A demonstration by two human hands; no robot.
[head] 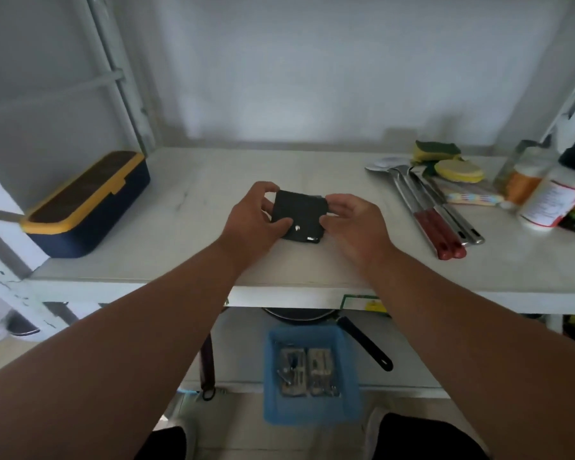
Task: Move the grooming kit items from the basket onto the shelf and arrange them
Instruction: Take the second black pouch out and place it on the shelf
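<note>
A small black case (298, 215) lies flat in the middle of the white shelf (193, 200). Low down on the floor sits a blue basket (311, 413). Inside it lies an open kit tray (307, 371) with little metal tools.

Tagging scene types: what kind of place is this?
Likely a home kitchen or utility corner: a white shelf holds spoons, sponges and bottles, with a frying pan stored below.

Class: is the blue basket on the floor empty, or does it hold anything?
Not empty. The blue basket holds two opened grooming kit trays with metal tools lying side by side.
</note>
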